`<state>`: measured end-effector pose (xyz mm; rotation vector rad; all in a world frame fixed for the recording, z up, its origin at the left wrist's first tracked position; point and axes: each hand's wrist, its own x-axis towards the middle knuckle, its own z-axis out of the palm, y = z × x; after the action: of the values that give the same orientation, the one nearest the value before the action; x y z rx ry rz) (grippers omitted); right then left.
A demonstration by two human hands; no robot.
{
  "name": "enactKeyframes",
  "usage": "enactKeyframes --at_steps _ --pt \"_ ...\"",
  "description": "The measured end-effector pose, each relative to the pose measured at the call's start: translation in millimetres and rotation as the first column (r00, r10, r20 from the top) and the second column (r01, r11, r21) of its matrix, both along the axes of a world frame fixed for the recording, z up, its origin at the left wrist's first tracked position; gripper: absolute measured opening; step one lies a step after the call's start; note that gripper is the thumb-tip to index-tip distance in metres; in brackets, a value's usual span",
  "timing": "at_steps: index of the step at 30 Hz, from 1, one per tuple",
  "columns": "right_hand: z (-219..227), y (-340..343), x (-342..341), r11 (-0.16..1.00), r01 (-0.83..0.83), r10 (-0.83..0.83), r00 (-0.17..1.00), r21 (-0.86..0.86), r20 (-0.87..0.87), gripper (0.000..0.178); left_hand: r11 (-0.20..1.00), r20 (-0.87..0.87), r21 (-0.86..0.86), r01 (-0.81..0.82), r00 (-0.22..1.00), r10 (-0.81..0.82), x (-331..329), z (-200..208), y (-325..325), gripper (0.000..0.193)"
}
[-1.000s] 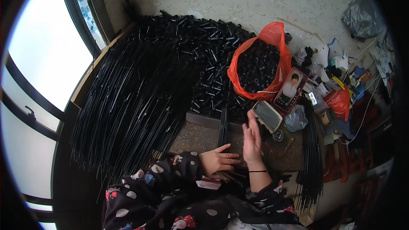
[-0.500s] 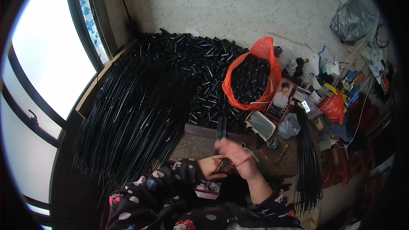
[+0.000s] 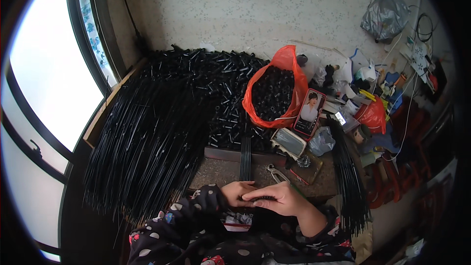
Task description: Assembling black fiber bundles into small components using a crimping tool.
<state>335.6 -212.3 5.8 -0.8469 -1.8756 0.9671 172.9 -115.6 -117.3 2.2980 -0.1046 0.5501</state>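
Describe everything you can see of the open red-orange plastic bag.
The open red-orange plastic bag looks thin and crinkled. Its wide mouth faces up, one flap peaking at the back. Small black ring-like parts nearly fill it. It sits against a heap of short black tubes, beside a red-framed phone; whether they touch is unclear.

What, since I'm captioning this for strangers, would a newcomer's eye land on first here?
Probably the orange-red bag of small black parts, right of centre, vivid against the dark pile to its left. Next, the broad mass of thin black rods at left, beside the bright window. Below centre, the left hand and right hand come together near a slim rod bundle.
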Motion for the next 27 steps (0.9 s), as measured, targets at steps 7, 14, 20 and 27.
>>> enactKeyframes --at_steps 7,14,20,27 --pt "16 39 19 0.972 -0.223 0.196 0.943 -0.075 -0.269 0.063 0.895 0.101 -0.431 0.120 0.991 -0.084 -2 127 -12 0.022" --pt "-109 111 141 0.637 0.639 -0.752 0.393 0.430 0.530 0.017 0.841 -0.025 -0.535 0.074 0.994 -0.103 -4 113 -16 0.022" --pt "-109 105 136 0.593 0.551 -0.805 0.427 0.587 0.412 0.004 0.868 0.103 -0.487 0.100 0.993 -0.057 0 125 -8 0.023" --pt "-54 84 79 0.810 0.582 -0.580 0.813 0.069 -0.041 0.006 0.862 0.012 -0.467 -0.195 0.974 0.227 -10 128 -6 0.019"
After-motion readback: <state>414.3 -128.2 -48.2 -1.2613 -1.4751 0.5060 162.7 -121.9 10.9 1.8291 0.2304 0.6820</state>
